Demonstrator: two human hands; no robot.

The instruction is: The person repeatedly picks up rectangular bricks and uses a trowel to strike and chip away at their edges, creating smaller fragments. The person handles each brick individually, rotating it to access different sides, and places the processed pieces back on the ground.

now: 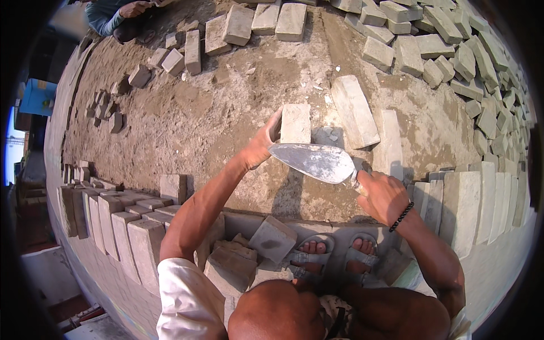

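Note:
A grey brick (296, 123) stands out over the sandy ground in front of me, and my left hand (263, 141) grips it along its left side; most of those fingers are hidden behind it. My right hand (383, 195) is closed round the handle of a trowel (317, 161). The trowel's pale, mortar-smeared blade points left, its tip close to my left hand and its upper edge just below the brick's near end. To the right of the held brick, a long light block (355, 111) lies on the ground, with another long slab (390, 141) beside it.
A large heap of bricks (433, 45) fills the far right. Upright brick rows stand at the left (110, 218) and right (473, 204). Loose bricks (272, 238) lie beside my sandalled feet (311, 252). At the far left another person's hand (135, 8) shows.

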